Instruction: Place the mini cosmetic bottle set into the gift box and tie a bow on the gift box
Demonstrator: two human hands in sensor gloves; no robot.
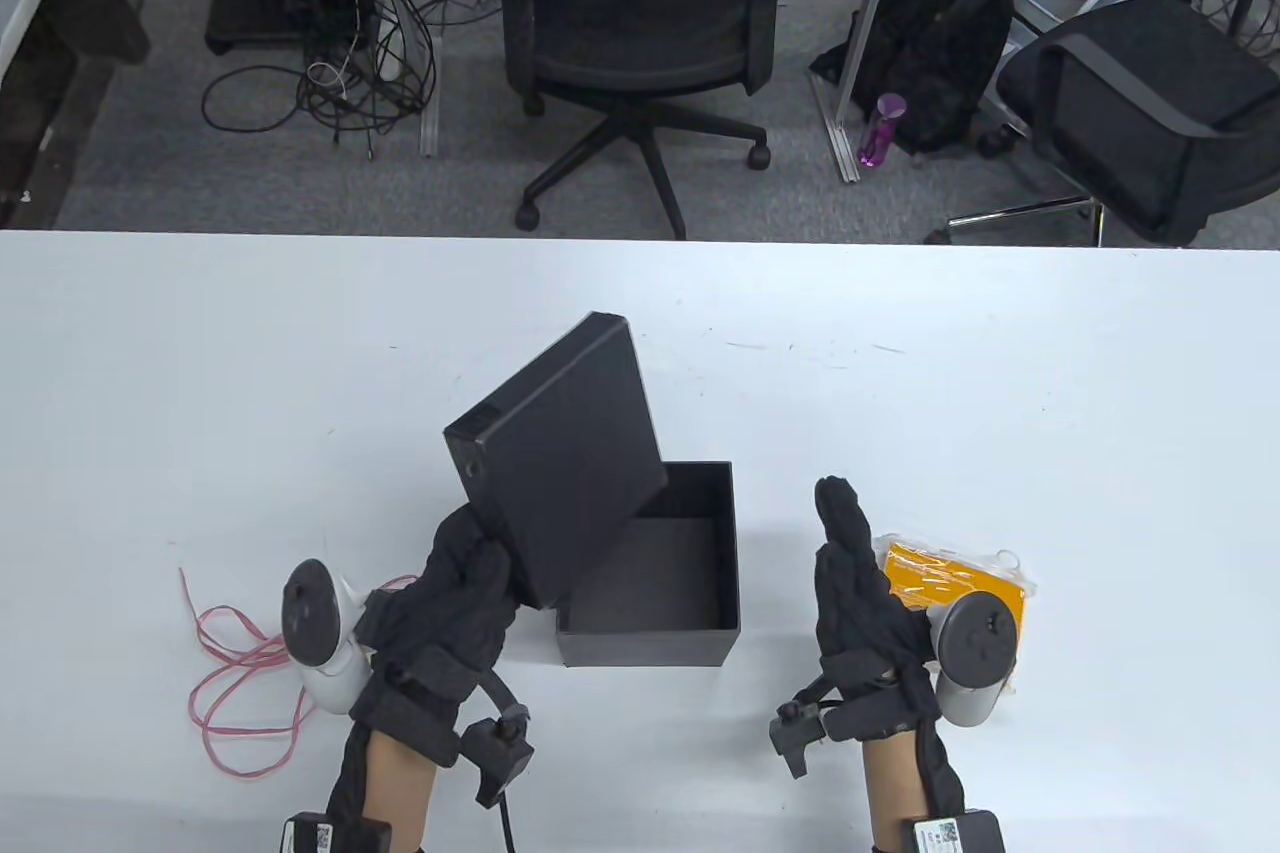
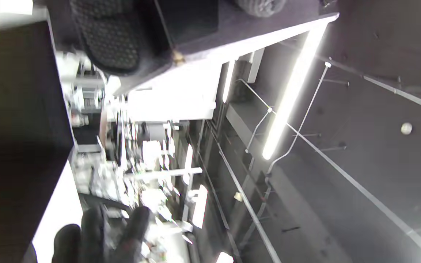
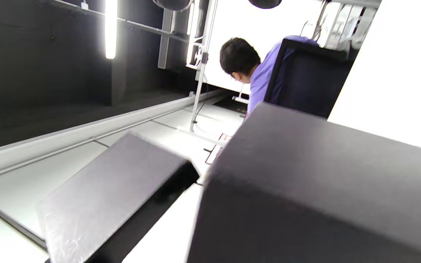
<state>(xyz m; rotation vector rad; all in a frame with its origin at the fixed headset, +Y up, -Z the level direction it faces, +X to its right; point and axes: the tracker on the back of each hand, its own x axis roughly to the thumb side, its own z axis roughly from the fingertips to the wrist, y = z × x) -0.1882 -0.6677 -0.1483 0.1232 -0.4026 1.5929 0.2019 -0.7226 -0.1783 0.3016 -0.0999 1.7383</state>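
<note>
Left hand (image 1: 462, 583) grips lid (image 1: 560, 453), tilted clear of box (image 1: 650, 633) opening; right hand (image 1: 855, 583) flat, empty, beside orange pouch (image 1: 955, 578).

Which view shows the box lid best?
Table view: the whole lid shows, tilted over the open box, held at its near corner by the left hand. Right wrist view shows it edge-on, partly cropped. Left wrist view gives only a blurred dark slab, probably the lid.

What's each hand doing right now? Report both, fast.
Left hand: grips the black box lid, tilted above the open gift box.
Right hand: open, fingers straight, holding nothing, beside the orange packet.
</note>
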